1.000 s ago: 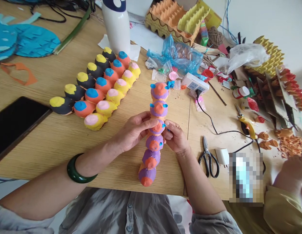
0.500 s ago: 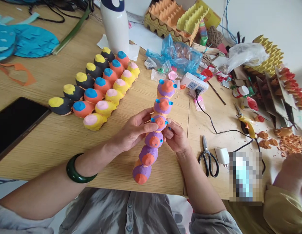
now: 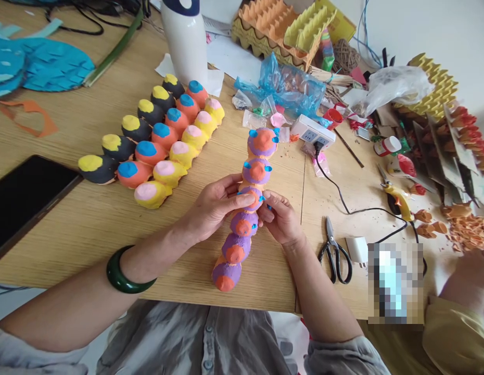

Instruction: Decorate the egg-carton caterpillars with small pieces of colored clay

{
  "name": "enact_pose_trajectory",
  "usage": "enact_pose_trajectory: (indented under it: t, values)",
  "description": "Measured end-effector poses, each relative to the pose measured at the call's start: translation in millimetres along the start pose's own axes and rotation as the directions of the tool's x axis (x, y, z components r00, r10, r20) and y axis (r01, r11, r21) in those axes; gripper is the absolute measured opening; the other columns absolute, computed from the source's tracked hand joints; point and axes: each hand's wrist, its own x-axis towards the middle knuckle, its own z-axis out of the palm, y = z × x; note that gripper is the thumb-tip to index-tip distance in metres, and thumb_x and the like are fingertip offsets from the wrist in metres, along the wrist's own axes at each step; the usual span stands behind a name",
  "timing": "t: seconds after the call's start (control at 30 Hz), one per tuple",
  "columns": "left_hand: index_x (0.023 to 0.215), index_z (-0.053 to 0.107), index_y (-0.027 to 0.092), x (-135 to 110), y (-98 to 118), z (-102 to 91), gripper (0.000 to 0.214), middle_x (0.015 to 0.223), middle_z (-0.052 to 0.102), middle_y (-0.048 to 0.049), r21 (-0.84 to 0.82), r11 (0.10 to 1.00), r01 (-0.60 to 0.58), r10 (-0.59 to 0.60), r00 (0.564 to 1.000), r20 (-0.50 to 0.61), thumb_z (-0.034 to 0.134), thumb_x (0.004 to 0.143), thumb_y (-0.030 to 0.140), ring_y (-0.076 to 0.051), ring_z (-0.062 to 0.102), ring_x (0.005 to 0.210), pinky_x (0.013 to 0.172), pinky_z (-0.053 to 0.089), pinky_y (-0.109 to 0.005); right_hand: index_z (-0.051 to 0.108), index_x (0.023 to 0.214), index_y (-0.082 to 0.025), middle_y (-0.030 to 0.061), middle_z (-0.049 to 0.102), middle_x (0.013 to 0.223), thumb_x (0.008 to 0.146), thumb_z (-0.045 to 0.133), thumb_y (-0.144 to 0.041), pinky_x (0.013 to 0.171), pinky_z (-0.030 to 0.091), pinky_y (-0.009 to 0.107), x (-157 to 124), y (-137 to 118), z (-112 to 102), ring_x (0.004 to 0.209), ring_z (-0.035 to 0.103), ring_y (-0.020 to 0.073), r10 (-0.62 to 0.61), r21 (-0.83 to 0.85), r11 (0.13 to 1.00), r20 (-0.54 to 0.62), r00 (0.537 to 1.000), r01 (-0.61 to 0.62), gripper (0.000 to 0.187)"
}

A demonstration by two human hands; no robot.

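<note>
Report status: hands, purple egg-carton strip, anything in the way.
Left hand gripping purple egg-carton strip. Right hand at its side. Nothing visibly blocking; scissors apart, to the right.

On the table (image 3: 273, 281), 3 rows of domes (image 3: 163, 130) lie left of the held strip (image 3: 242, 226). The scissors (image 3: 331, 241) lie right of it. The bottle (image 3: 186, 52) stands behind the rows.

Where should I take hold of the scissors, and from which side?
Probably by the black handles, from above on the near side: the scissors lie on the table, blades pointing away, handles toward the person. The charger sits close on the right.
</note>
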Motion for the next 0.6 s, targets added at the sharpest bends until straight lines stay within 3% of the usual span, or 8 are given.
enact_pose_trajectory:
  t: [0.13,0.3,0.43,0.6]
  values:
    - [0.117,0.076,0.024,1.0,-3.3,-2.0,0.048,0.101,0.076,-0.0051,0.004,1.0,-0.014,0.014,1.0,0.01,0.094,0.076,0.042,-0.022,0.073,0.078,0.065,0.064,-0.033,0.055,0.059,-0.022,-0.0106,0.036,0.045,0.073,0.09,-0.058,0.043,0.044,0.02,1.8,0.7,0.1,0.04,0.036,0.0064,-0.003,-0.009,1.0,-0.015,1.0,0.003,0.052]
    - [0.116,0.076,0.024,7.2,-7.0,-6.0,0.045,0.109,0.074,-0.0054,0.072,0.996,-0.048,0.057,0.989,-0.135,0.094,0.074,0.03,-0.02,0.07,0.083,0.066,0.061,-0.03,0.057,0.061,-0.022,-0.0072,0.046,0.05,0.082,0.08,-0.067,0.046,0.046,0.024,0.7,4.1,1.3,0.043,0.047,0.0083,-0.073,-0.244,0.968,-0.07,0.995,0.054,0.056]
    - [0.103,0.08,0.024,13.2,-3.2,-10.7,0.034,0.1,0.073,-0.004,0.069,0.998,-0.008,0.022,0.981,-0.195,0.095,0.073,0.028,-0.016,0.064,0.078,0.062,0.054,-0.024,0.073,0.084,-0.02,-0.0077,0.046,0.052,0.085,0.075,-0.07,0.044,0.041,0.023,3.4,-0.7,-7.4,0.045,0.044,0.0083,-0.328,-0.464,0.866,-0.245,0.912,0.187,0.05]
    - [0.106,0.081,0.024,16.1,-2.9,-15.0,0.037,0.093,0.073,-0.0027,0.142,0.99,-0.006,0.039,0.972,-0.232,0.095,0.072,0.029,-0.015,0.062,0.076,0.062,0.052,-0.023,0.073,0.079,-0.02,-0.0083,0.04,0.055,0.084,0.075,-0.069,0.049,0.051,0.023,6.9,-17.6,-24.6,0.049,0.035,0.0084,-0.408,-0.389,0.885,-0.38,0.83,0.257,0.049]
